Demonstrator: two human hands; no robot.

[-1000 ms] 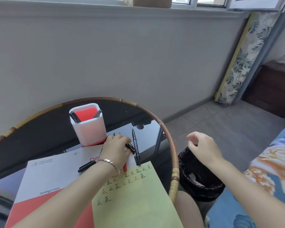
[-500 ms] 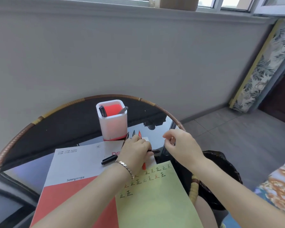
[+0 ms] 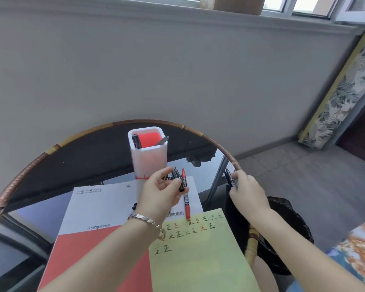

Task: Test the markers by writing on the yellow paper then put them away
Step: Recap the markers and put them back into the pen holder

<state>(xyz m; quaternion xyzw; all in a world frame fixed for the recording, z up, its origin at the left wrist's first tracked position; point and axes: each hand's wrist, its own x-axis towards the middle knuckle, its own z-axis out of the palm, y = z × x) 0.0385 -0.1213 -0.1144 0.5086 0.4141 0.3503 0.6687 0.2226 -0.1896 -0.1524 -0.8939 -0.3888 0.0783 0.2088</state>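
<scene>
Two hands, several markers, one holder; we list them from our side outward.

- Yellow paper [image 3: 200, 256]: nearest us, rows of test marks along its far edge, partly overlapping a red and white folder [image 3: 97, 207].
- Red marker [image 3: 186, 197]: loose on the folder, in neither hand. Its long axis runs away from us, its near end at the paper's far edge, just right of the left hand.
- Left hand [image 3: 161, 192]: fingers and thumb are curled round a bundle of black markers [image 3: 177, 179], which points away from us.
- Right hand [image 3: 248, 191]: at the right rim of the worktop [image 3: 216, 145], pinching a single black marker [image 3: 229, 180] that points away and slightly left.
- Holder [image 3: 149, 157]: white, upright, farthest of the set. Two pens [image 3: 136, 141] lean inside it.

We judge the holder to lie just beyond the left hand and well apart from the right hand, off to that hand's left. So the left hand is nearer. Its bundle already aims roughly that way and would need tipping upright to drop in.
</scene>
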